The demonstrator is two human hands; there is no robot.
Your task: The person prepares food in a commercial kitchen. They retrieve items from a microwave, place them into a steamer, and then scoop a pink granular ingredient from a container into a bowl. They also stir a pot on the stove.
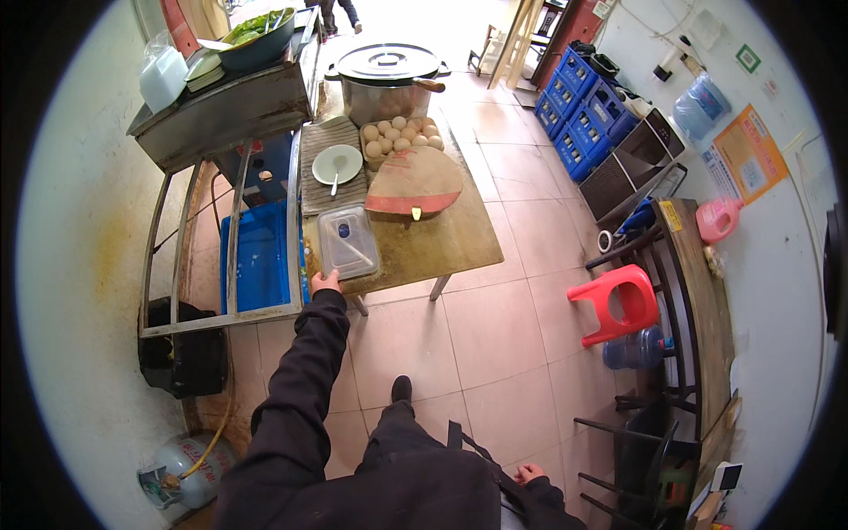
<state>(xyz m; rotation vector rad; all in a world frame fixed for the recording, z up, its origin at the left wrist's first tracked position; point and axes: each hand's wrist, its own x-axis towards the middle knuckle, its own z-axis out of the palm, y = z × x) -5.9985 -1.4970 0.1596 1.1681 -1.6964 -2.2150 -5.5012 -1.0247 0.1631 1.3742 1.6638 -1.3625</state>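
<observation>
My left hand (326, 281) grips the near left corner of a clear plastic container (348, 255) at the table's front edge. A small blue thing (344, 230) and a white stick-like utensil (358, 250) show at its lid; whether they lie on or under it I cannot tell. Behind it, a pale bowl (338, 159) with a white spoon (334, 185) rests on a ribbed mat (318, 199). To the right lies a rounded cardboard piece (417, 175) with a red edge, before a tray of eggs (399, 136). Down by my right side hangs my right hand (528, 473), fingers partly hidden.
A large lidded steel pot (387, 93) stands at the back of the table (464, 232). At left is a metal frame (232, 321) with a blue crate (262, 258); a gas cylinder (199, 464) stands nearer. Along the right are a red stool (616, 301) and stacked blue crates (583, 119).
</observation>
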